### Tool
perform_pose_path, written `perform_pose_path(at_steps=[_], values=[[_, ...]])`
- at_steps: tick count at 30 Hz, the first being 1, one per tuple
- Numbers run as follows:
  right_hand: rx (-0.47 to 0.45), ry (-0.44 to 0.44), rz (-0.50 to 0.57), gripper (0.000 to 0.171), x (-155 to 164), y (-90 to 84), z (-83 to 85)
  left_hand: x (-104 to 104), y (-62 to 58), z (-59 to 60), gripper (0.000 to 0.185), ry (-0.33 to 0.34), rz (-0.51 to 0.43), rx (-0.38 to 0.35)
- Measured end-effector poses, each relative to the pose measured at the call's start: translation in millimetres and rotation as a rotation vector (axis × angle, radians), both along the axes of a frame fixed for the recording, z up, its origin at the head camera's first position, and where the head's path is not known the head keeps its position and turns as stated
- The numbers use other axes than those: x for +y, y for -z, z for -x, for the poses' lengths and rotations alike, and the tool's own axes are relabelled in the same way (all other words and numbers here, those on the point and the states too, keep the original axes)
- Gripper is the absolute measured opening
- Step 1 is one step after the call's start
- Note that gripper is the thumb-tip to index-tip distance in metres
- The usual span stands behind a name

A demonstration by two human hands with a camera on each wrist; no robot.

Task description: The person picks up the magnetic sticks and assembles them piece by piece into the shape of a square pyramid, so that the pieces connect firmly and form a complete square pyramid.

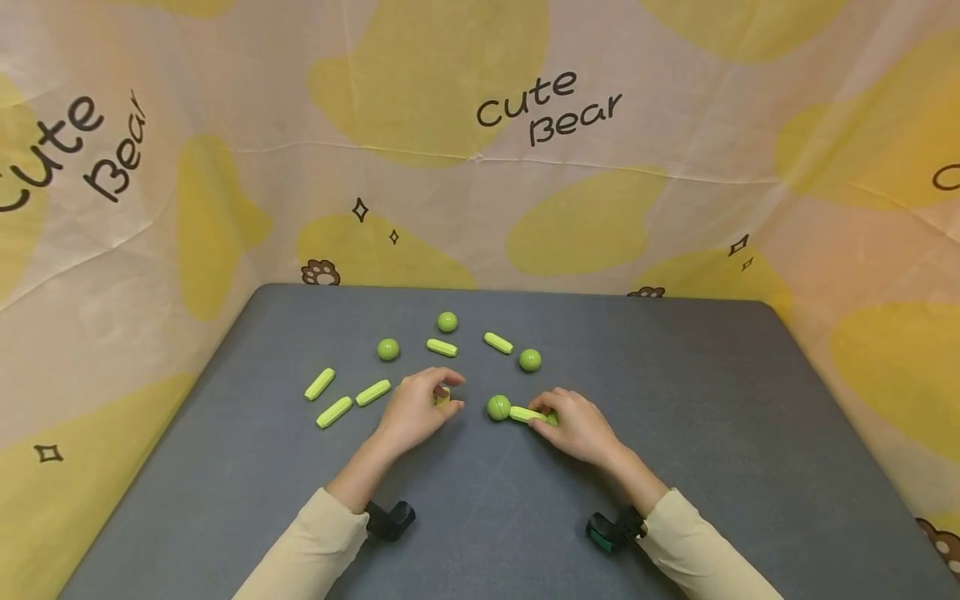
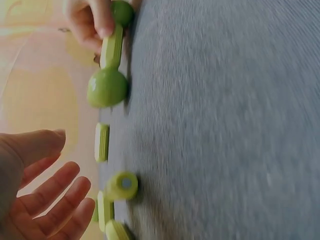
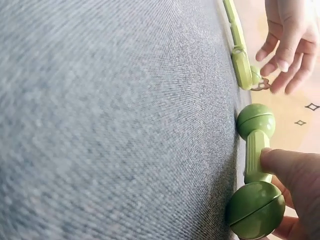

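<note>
Both hands are down on the grey table (image 1: 675, 467), and the action is right at the middle. The right hand (image 1: 581, 427) pinches a green stick (image 1: 527, 413) with a green ball (image 1: 498, 407) stuck on its far-left end; the right wrist view shows a second ball (image 3: 255, 210) on the other end, tucked under the fingers, so it reads as a little dumbbell lying flat on the table. Thumb on top of the stick, fingers curled behind it.

Just left of that dumbbell sits the left hand (image 1: 417, 408), hovering over a short green stick (image 1: 442, 397) that stands on end. The left wrist view shows those fingers (image 2: 55, 197) spread and relaxed, holding nothing, with the upright stick (image 2: 121, 186) just beyond the fingertips; whether a fingertip touches it, I cannot tell.

Now the loose pieces, all placed from the dumbbell. Behind it and slightly right, a single ball (image 1: 529, 360), with a stick (image 1: 498, 342) just left of that. Further back and left, another ball (image 1: 447, 322), a stick (image 1: 442, 347) in front of it, and one more ball (image 1: 388, 349) beside that. Well off to the left lie three sticks in a loose row (image 1: 352, 397), near one another and angled alike.

Behind the table hangs a cloth (image 1: 547, 108) with yellow patches, printed "Cute Bear"
</note>
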State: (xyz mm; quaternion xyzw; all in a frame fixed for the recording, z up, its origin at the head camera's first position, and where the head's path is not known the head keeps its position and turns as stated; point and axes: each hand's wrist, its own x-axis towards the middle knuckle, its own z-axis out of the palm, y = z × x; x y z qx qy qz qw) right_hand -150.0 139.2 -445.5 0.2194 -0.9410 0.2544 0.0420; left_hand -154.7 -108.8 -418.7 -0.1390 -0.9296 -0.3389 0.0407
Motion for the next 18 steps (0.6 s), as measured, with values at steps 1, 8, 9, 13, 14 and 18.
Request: perform_pose_path(at_steps=[1, 8, 9, 13, 14, 18], values=[[-0.002, 0.002, -0.004, 0.010, 1, -0.3, -0.3, -2, -0.9, -0.3, 0.027, -0.010, -0.001, -0.001], [-0.014, 0.013, -0.031, 0.009, 2, -3.4, -2.7, -9, -1.9, -2.9, 0.027, -0.100, 0.109, -0.015], [-0.021, 0.016, -0.033, 0.009, 2, -4.1, -3.1, -9, -1.0, -3.1, 0.027, -0.110, 0.129, -0.013], [-0.069, 0.027, -0.037, 0.009, 2, -6.5, -4.5, -7, 4.5, -3.6, 0.032, -0.132, 0.192, 0.012], [-0.083, 0.029, -0.035, 0.009, 2, -6.8, -4.7, -6, 5.5, -3.9, 0.033, -0.135, 0.209, 0.015], [-0.129, 0.019, -0.023, 0.009, 5, -7.5, -5.4, -2, 7.6, -4.1, 0.037, -0.134, 0.266, 0.039]])
